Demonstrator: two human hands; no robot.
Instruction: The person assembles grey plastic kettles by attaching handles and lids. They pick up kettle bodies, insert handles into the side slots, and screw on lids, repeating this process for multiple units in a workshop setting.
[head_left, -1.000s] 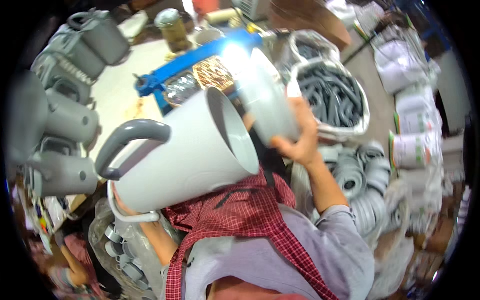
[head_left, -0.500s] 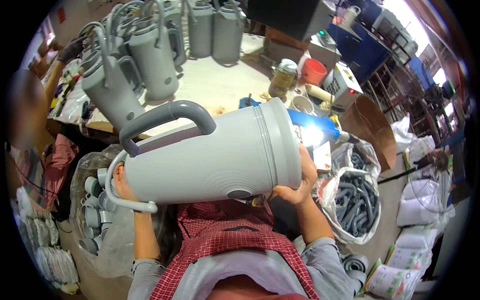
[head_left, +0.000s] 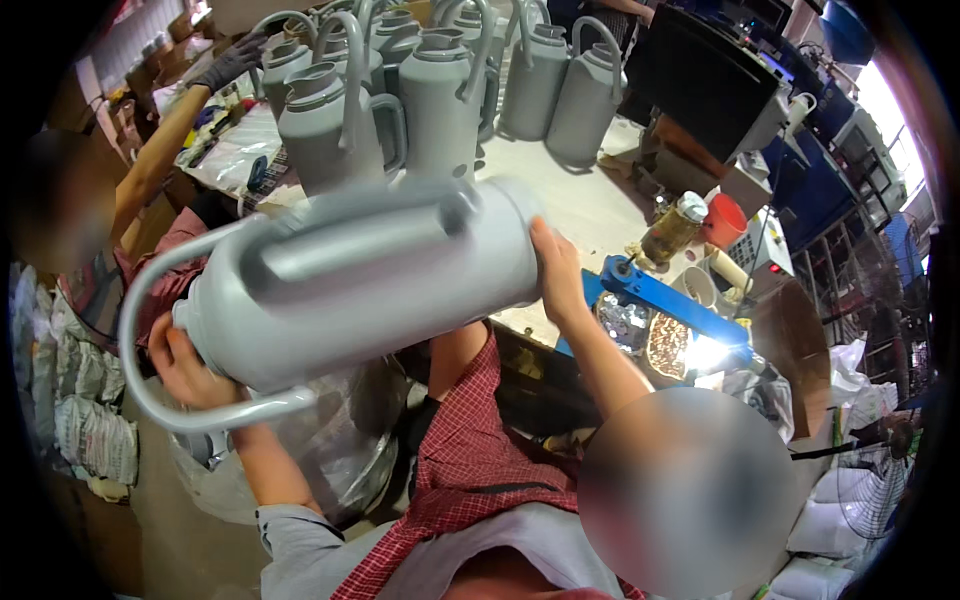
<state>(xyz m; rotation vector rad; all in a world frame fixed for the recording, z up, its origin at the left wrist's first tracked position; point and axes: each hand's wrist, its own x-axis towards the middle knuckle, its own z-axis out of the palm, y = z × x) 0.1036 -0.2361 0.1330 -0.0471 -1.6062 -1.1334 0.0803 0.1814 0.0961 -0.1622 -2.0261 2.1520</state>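
Across my front lies a large light-grey thermos jug, tipped on its side and smeared by motion. Its side handle faces up, and its curved carrying handle loops out past the neck on the left. My left hand is closed at the neck end, the fingers bent around it inside that loop. At the base end, my right hand grips the rim, with its far fingers hidden behind the jug. Beyond it, several similar grey jugs stand upright on the table.
Right of my right forearm is a blue clamp-like tool beside a bright light. A glass jar and a red cup stand behind it. A clear plastic bag sits below the jug. On the left, a co-worker's gloved hand reaches over the table.
The jug has shifted left with both my hands on it. It has rolled, so its side handle shows more from above. The view has turned, bringing more of the standing jugs into sight.
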